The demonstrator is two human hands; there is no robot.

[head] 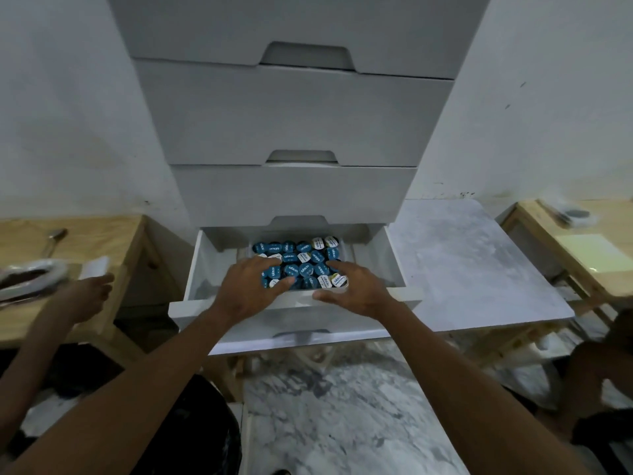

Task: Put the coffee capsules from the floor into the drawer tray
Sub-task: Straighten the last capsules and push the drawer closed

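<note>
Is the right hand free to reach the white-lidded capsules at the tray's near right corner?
Probably yes: the right hand hovers open beside those white-lidded capsules in the open drawer, nothing between.

Off to the left of the grip, a spoon [54,236] and a plate [29,277] are parked on a wooden table [102,241]; another wooden table [582,248] is seen far right.
</note>
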